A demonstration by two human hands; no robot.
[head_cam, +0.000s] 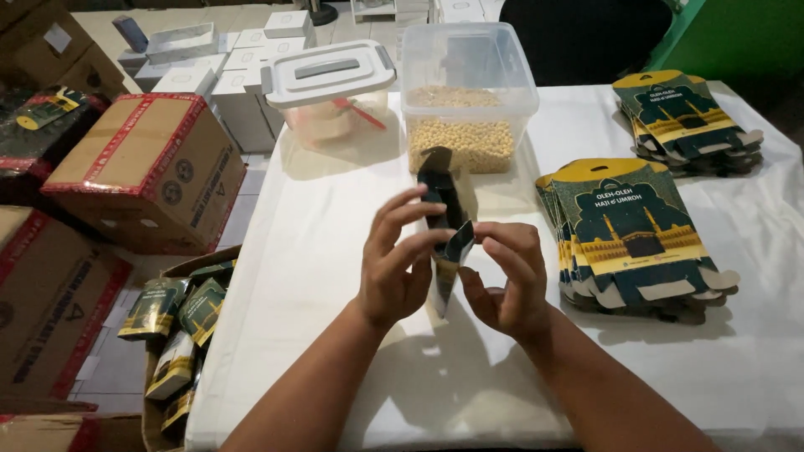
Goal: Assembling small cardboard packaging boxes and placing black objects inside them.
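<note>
Both my hands hold a small dark green and yellow folding carton (445,219) upright above the white-covered table (318,251). My left hand (397,264) grips its left side with fingers spread along the panel. My right hand (507,276) pinches a flap on its right side. The carton's top flap stands open, and its lower part is hidden between my palms. A stack of flat cartons of the same print (632,230) lies just right of my right hand.
A clear tub of pale beans (466,92) and a lidded tub with a grey handle (331,84) stand at the table's far side. A second flat carton stack (682,117) lies far right. Brown boxes (146,167) and a box of finished cartons (180,335) sit at left.
</note>
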